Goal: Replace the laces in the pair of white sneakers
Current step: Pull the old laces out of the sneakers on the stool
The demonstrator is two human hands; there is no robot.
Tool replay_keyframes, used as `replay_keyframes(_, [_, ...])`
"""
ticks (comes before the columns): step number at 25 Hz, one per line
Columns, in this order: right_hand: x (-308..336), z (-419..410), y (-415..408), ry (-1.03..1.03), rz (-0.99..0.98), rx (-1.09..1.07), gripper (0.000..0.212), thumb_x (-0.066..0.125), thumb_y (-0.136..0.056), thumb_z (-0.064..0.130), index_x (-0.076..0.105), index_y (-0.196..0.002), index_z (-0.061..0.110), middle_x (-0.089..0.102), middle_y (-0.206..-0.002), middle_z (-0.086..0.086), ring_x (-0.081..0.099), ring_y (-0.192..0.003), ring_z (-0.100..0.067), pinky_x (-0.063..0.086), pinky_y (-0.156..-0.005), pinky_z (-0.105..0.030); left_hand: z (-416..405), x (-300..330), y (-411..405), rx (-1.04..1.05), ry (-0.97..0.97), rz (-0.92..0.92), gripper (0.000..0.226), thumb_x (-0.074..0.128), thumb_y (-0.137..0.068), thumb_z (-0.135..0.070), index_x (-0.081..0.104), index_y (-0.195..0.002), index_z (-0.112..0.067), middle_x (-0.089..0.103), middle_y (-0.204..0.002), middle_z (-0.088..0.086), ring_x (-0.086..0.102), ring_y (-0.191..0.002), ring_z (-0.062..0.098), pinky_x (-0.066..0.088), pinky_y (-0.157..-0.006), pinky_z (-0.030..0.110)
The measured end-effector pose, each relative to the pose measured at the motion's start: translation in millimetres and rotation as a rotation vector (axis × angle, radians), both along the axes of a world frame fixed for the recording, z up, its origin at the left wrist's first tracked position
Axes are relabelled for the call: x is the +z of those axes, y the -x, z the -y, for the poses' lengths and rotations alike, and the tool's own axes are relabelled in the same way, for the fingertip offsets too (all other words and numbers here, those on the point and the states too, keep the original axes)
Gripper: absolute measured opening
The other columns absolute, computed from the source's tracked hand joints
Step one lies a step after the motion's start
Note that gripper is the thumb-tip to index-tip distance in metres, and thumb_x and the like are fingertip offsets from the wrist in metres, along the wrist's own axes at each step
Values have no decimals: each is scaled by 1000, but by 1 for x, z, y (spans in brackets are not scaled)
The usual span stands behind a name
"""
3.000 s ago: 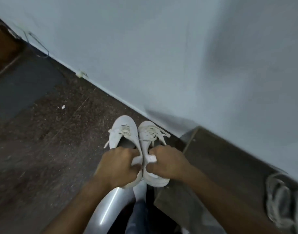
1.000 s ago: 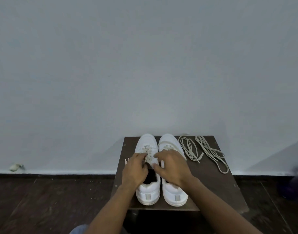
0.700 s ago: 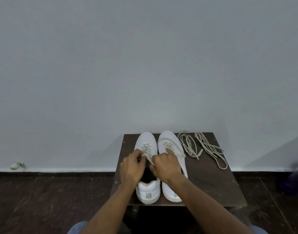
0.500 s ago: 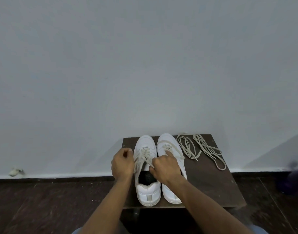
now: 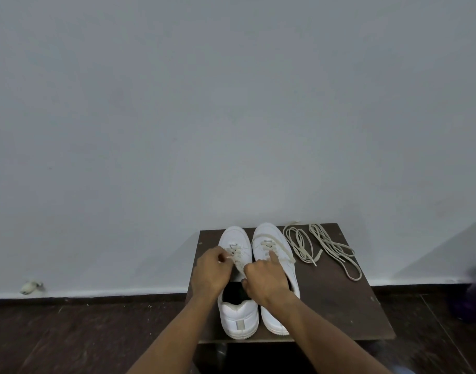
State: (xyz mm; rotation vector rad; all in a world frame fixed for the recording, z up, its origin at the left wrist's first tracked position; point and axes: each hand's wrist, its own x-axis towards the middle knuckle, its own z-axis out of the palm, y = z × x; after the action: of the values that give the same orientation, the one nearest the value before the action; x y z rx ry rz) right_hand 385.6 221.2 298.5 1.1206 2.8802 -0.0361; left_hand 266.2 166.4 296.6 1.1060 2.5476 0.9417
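Two white sneakers stand side by side on a small dark wooden table [image 5: 336, 300], toes toward the wall. My left hand [image 5: 210, 273] pinches the cream lace at the upper eyelets of the left sneaker [image 5: 238, 317]. My right hand [image 5: 266, 282] holds the same lace near the tongue, with its index finger stretched over the laces of the right sneaker [image 5: 269, 236]. Two loose cream laces [image 5: 301, 245] lie coiled on the table to the right of the shoes.
A plain grey-white wall [image 5: 231, 103] rises right behind the table. Dark wooden floor [image 5: 69, 336] surrounds it. A small pale scrap [image 5: 31, 286] lies at the skirting on the left. A blurred dark purple object [image 5: 474, 295] sits at the right edge.
The sneakers went from the floor onto the table. In the last half second my left hand came back from beside the shoe onto the left sneaker's lace; my right hand stayed at the tongue.
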Motion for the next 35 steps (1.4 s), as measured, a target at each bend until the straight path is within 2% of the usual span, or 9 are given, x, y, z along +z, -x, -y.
replay_keyframes(5, [7,9,3,8,52,14,7,52,-91,14,49,-85,16,51,-74,-4,61,-90,-26,1,-118,-57,-2,8,5,527,-458,1189,4,61,-84,-3,65,-85,-2,62,-65,11,51,-48,15,37,-39,19])
replay_keyframes(12, [-8,30,-12,-51,-246,53,35,41,-92,33,68,-97,13,68,-95,-5,61,-99,-21,0,-120,-44,4,17,20,-322,292,-67,10,64,-81,-34,69,-90,-33,66,-101,-21,62,-95,6,47,-78,26])
replay_keyframes(17, [-15,62,-13,-28,-151,260,35,45,-92,32,65,-97,4,70,-87,-15,65,-89,-31,18,-120,-43,0,17,7,-365,293,-519,20,51,-92,-24,69,-99,-28,68,-104,-9,58,-103,15,45,-86,31])
replay_keyframes(19, [-18,62,-12,-6,-125,235,32,46,-96,31,56,-108,3,68,-95,-20,63,-94,-36,19,-119,-40,-2,21,6,-255,164,-291,20,51,-91,-15,67,-88,-25,69,-92,-9,61,-97,15,45,-86,31])
replay_keyframes(23, [-20,62,-9,18,-120,219,35,46,-97,34,52,-117,5,68,-103,-20,61,-103,-35,15,-118,-37,1,43,20,283,-510,918,30,44,-91,3,60,-69,-10,61,-67,2,59,-73,18,46,-74,29])
replay_keyframes(25, [-21,60,-6,44,-108,215,35,46,-97,35,51,-117,7,68,-104,-19,62,-105,-35,17,-118,-37,8,40,24,394,-619,1148,26,44,-94,0,58,-74,-8,56,-63,4,57,-67,18,49,-72,32])
replay_keyframes(29, [-18,59,0,73,-37,197,40,46,-98,39,53,-121,8,66,-112,-18,59,-111,-34,32,-107,-41,22,13,17,-132,54,205,23,63,-85,-48,70,-89,-26,69,-89,-8,65,-81,13,53,-77,34])
replay_keyframes(32, [-13,60,3,42,9,195,40,46,-98,40,54,-120,8,66,-114,-18,59,-112,-33,35,-103,-41,22,23,24,-348,407,-319,19,59,-88,-44,71,-97,-33,70,-103,-8,66,-93,17,51,-78,31])
replay_keyframes(35, [-17,61,3,24,40,195,39,46,-99,39,54,-118,7,67,-109,-17,62,-108,-32,24,-115,-40,18,44,31,-229,140,-153,18,54,-92,-21,66,-82,-28,70,-87,-6,66,-81,16,52,-75,32])
